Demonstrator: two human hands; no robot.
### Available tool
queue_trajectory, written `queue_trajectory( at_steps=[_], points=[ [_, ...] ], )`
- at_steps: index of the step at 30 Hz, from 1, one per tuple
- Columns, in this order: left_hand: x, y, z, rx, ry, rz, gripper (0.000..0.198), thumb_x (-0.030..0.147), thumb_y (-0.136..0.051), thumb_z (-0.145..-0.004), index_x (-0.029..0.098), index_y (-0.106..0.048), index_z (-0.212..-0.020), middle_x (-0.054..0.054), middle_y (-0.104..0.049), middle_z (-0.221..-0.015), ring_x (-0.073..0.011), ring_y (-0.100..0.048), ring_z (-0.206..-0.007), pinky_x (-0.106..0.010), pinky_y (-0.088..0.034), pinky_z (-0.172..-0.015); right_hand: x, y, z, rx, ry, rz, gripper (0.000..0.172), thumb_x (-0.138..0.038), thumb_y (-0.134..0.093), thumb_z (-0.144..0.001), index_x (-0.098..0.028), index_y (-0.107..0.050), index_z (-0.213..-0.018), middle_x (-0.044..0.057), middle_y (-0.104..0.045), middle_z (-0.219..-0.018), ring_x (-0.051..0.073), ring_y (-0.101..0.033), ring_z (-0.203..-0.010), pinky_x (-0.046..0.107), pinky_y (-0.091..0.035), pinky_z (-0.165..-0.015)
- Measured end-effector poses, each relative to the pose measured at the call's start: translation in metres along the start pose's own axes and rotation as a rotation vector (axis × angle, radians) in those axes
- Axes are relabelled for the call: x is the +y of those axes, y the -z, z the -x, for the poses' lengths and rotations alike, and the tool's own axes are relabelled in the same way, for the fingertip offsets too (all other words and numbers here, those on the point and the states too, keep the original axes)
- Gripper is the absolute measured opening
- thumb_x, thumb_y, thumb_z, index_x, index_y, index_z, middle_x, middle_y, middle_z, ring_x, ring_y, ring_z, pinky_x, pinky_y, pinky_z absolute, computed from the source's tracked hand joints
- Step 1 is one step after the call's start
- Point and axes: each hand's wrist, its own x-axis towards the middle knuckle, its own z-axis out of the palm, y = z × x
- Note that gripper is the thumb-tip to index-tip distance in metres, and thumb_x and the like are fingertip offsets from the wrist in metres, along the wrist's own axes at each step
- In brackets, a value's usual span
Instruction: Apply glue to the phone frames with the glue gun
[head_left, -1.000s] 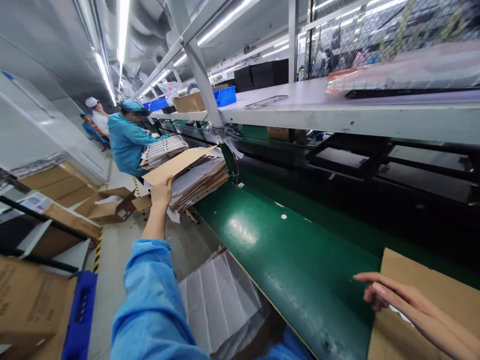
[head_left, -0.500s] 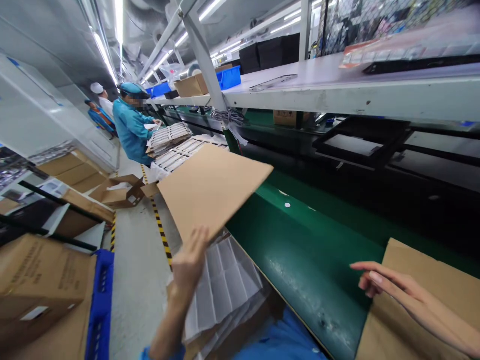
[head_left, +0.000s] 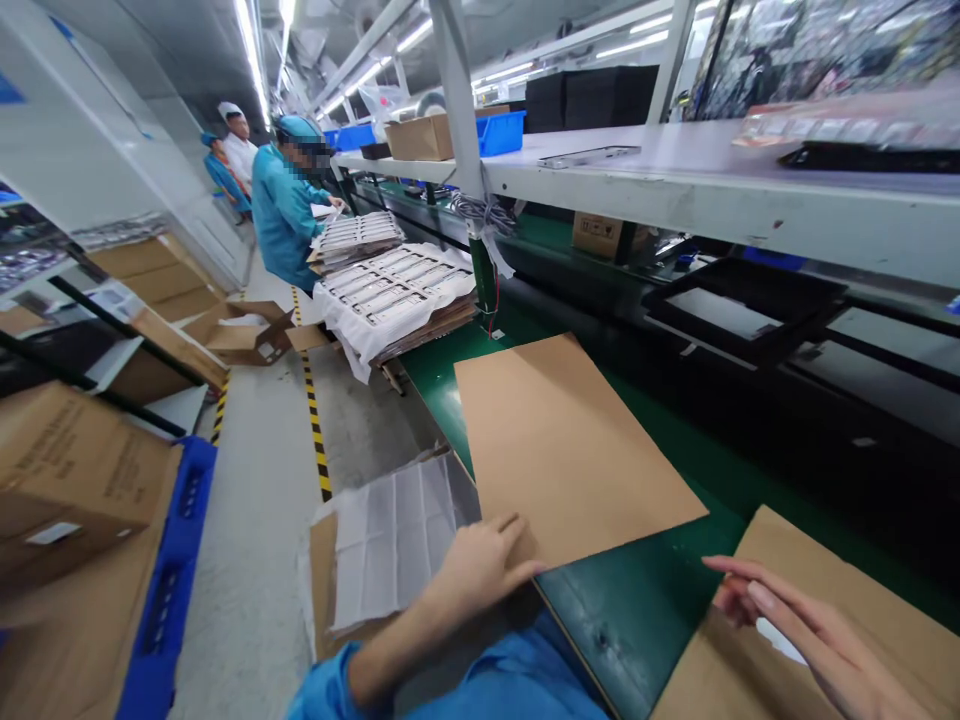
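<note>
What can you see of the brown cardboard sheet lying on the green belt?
The cardboard sheet is a plain, flat, brown rectangle with straight edges; no print or folds show. It looks like smooth card, and its thickness is hard to judge. It lies flat and askew on the green conveyor belt, reaching the belt's near edge. The fingers of the person's left hand touch its near edge without gripping it.

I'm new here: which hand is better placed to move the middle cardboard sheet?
Left, likely: the left hand touches the sheet's near edge, while the right hand is over another sheet.
</note>
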Motion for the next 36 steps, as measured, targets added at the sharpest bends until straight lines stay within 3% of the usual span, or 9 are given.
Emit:
queue_trajectory(
  at_steps=[2,4,8,14,19,24,29,32,36],
  points=[
    [-0.027,0.027,-0.025,-0.039,-0.046,-0.010,0.052,0.058,-0.059,-0.110,0.028,-0.067,-0.152,-0.010,-0.070,-0.154,-0.0283,-0.078,-0.124,-0.039,-0.064,-0.106,0.007,0.001,-0.004,-0.010,-0.026,0.082,0.084,-0.098,-0.052,-0.082,-0.038,-0.076,-0.137,0.009,-0.073,-0.128,0.030,-0.071,-0.126,0.038,-0.065,-0.109],
    [-0.052,0.043,-0.057,-0.022,-0.059,-0.021,0.059,0.060,-0.058,-0.111,0.030,-0.060,-0.161,-0.009,-0.056,-0.169,-0.0297,-0.064,-0.147,-0.043,-0.052,-0.123,0.004,-0.011,-0.014,-0.019,0.024,0.253,0.085,-0.096,-0.047,-0.087,-0.041,-0.068,-0.148,0.005,-0.066,-0.149,0.029,-0.062,-0.144,0.040,-0.062,-0.117],
    [-0.076,0.030,-0.105,-0.084,-0.128,-0.100,0.089,0.073,-0.071,-0.099,0.033,-0.044,-0.173,-0.009,-0.031,-0.183,-0.0374,-0.031,-0.169,-0.061,-0.023,-0.138,-0.017,-0.060,-0.044,-0.081,0.253,0.607,0.088,-0.090,-0.036,-0.096,-0.036,-0.055,-0.163,0.001,-0.040,-0.174,0.030,-0.036,-0.166,0.057,-0.031,-0.142],
    [-0.086,-0.021,-0.060,0.052,-0.005,-0.179,0.084,0.072,-0.054,-0.107,0.026,-0.038,-0.176,-0.018,-0.033,-0.180,-0.0405,-0.033,-0.168,-0.067,-0.030,-0.134,0.003,-0.101,-0.077,-0.123,0.351,0.828,0.080,-0.082,-0.030,-0.105,-0.040,-0.041,-0.171,0.000,-0.021,-0.181,0.033,-0.026,-0.171,0.067,-0.028,-0.140],
    [-0.109,-0.016,-0.050,0.172,0.082,-0.192,0.076,0.070,-0.061,-0.105,0.028,-0.053,-0.168,-0.015,-0.047,-0.174,-0.0365,-0.045,-0.161,-0.058,-0.039,-0.130,0.009,-0.111,-0.096,-0.023,0.459,0.836,0.073,-0.078,-0.037,-0.106,-0.041,-0.047,-0.168,0.003,-0.031,-0.178,0.037,-0.030,-0.168,0.073,-0.028,-0.138],
    [-0.156,0.046,-0.097,0.310,0.163,-0.195,0.055,0.052,-0.067,-0.103,0.023,-0.067,-0.151,-0.012,-0.064,-0.160,-0.0277,-0.061,-0.146,-0.041,-0.048,-0.122,-0.010,-0.127,-0.118,0.048,0.485,0.801,0.074,-0.077,-0.034,-0.107,-0.029,-0.062,-0.156,0.012,-0.048,-0.166,0.035,-0.041,-0.161,0.071,-0.028,-0.139],
    [-0.228,0.147,-0.148,0.624,0.427,-0.275,0.053,0.030,-0.051,-0.109,0.012,-0.052,-0.159,-0.025,-0.041,-0.174,-0.0418,-0.039,-0.159,-0.063,-0.031,-0.129,-0.011,-0.131,-0.129,0.116,0.481,0.744,0.076,-0.079,-0.030,-0.106,-0.021,-0.069,-0.136,0.015,-0.059,-0.149,0.034,-0.054,-0.145,0.070,-0.034,-0.134],
    [-0.264,0.189,-0.172,0.622,0.477,-0.313,0.061,0.026,-0.064,-0.101,0.011,-0.050,-0.159,-0.026,-0.038,-0.175,-0.0439,-0.035,-0.160,-0.065,-0.027,-0.129,-0.007,-0.131,-0.129,0.128,0.483,0.705,0.079,-0.081,-0.030,-0.104,-0.020,-0.069,-0.134,0.016,-0.059,-0.148,0.035,-0.052,-0.144,0.071,-0.029,-0.136],
    [-0.290,0.213,-0.187,0.547,0.497,-0.337,0.038,0.025,-0.068,-0.102,0.011,-0.067,-0.137,-0.023,-0.066,-0.147,-0.0387,-0.057,-0.140,-0.060,-0.042,-0.121,-0.014,-0.128,-0.124,0.103,0.478,0.644,0.076,-0.082,-0.032,-0.103,-0.025,-0.070,-0.137,0.012,-0.058,-0.152,0.035,-0.051,-0.147,0.072,-0.028,-0.137]
  ],
)
